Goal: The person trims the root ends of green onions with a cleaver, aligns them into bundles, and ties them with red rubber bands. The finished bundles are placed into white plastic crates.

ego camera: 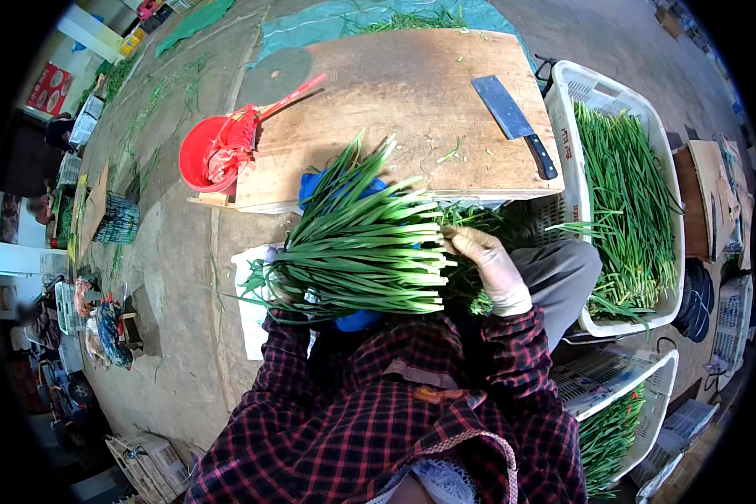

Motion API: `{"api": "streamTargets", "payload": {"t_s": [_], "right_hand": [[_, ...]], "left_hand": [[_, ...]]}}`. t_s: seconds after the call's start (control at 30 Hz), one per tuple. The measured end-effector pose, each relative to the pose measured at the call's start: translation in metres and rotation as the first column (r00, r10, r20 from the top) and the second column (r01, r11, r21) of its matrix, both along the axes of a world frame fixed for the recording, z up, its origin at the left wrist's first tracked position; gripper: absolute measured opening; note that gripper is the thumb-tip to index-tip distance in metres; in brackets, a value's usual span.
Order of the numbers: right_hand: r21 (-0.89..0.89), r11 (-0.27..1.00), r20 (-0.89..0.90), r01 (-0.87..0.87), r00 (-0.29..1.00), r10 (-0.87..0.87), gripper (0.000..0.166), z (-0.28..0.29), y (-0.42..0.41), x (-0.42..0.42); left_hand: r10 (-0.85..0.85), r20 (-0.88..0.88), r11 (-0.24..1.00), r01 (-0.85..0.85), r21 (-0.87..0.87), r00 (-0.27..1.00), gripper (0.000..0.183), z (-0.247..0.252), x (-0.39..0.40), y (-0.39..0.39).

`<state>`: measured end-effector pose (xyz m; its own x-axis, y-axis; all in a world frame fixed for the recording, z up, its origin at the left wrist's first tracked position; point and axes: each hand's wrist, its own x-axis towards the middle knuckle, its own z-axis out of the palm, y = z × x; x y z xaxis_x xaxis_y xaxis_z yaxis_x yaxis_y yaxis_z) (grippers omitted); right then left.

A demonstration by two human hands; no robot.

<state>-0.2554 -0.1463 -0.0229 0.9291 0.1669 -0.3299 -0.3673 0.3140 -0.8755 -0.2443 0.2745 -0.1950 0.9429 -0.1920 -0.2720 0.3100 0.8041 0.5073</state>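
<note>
A large fanned bunch of garlic chives (365,252) lies across my lap, its leaves to the left and its pale cut ends to the right. My left hand (281,292) supports the leafy end from below and is mostly hidden by the leaves. In a thin whitish glove, my right hand (488,261) has its fingertips at the pale stem ends; whether they pinch a stem is unclear. Before me stands a low wooden board table (365,94), where a cleaver (507,113) with a black handle rests at the right, among small stem scraps.
A red bucket (198,154) with red plastic and a red stick adjoins the table's left corner. On my right, a white plastic crate (567,138) holds more chives (630,201); another crate (661,390) with greens stands behind it. Loose greens (472,220) lie under the table edge.
</note>
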Motion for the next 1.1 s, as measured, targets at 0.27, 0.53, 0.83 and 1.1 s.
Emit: {"api": "streamTargets", "payload": {"t_s": [0.27,0.53,0.83,1.1], "right_hand": [[0.007,0.998,-0.101,-0.066,0.993,0.066,0.02,-0.027,0.034,0.013],[-0.091,0.94,0.095,0.329,0.942,-0.321,0.007,0.009,0.024,-0.006],[-0.748,0.474,0.611,0.464,0.761,0.22,0.035,0.043,0.034,-0.029],[-0.61,0.495,0.678,0.62,0.731,-0.081,0.017,0.025,0.026,-0.022]], "left_hand": [[0.068,-0.032,0.997,-0.068,0.021,0.997,0.042,0.001,-0.002,-0.002],[0.091,-0.065,0.996,-0.09,0.026,0.994,0.045,0.009,-0.004,-0.009],[0.099,-0.084,0.995,-0.098,0.025,0.991,0.049,0.011,-0.005,-0.015],[0.099,-0.075,0.995,-0.097,0.03,0.992,0.052,0.012,-0.008,-0.008]]}}
